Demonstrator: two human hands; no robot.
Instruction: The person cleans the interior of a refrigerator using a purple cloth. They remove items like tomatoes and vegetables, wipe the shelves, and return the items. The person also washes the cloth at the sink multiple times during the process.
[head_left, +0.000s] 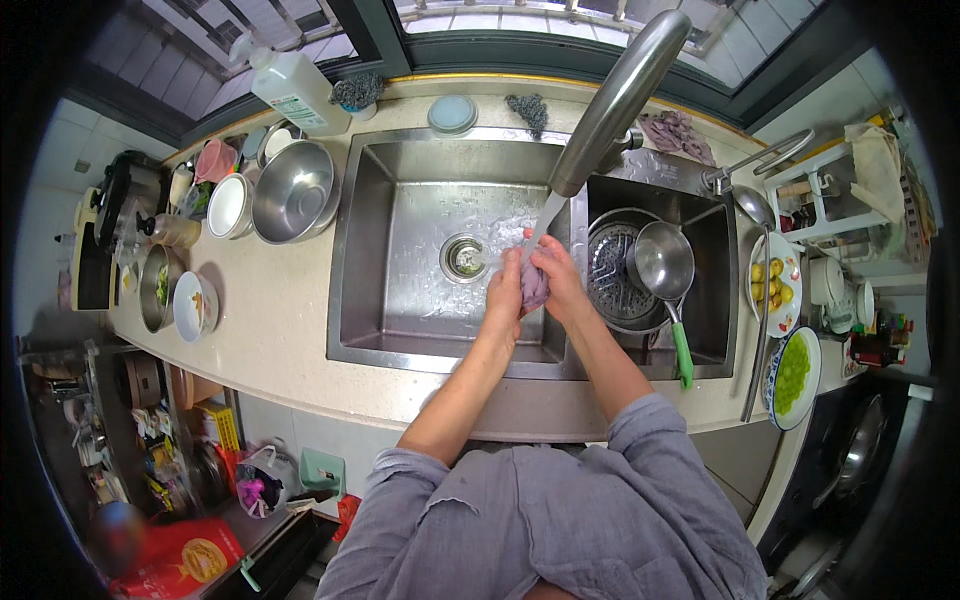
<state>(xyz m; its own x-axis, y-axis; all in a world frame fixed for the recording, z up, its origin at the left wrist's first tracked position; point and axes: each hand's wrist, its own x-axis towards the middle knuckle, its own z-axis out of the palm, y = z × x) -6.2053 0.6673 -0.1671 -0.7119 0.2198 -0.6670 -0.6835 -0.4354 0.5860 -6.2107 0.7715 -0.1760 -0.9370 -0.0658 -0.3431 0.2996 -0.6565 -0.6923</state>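
Both my hands are together under the running water, over the right part of the large stainless-steel sink basin (427, 315). Between them is a bunched wet purple cloth (534, 281). My left hand (505, 289) grips it from the left, and my right hand (559, 274) grips it from the right. Water (549, 214) pours from the steel faucet (619, 105) onto the cloth and fingers. The basin's drain (463, 259) lies just left of my hands, with water flowing toward it. The palms and part of the cloth are hidden.
The smaller basin at right holds a steel strainer (611, 262) and a green-handled saucepan (664, 261). A long ladle (763, 300) lies beside a plate of yellow fruit (793, 289) and a bowl of green food (793, 375). Steel bowls (296, 191) and a pump bottle (292, 90) stand left.
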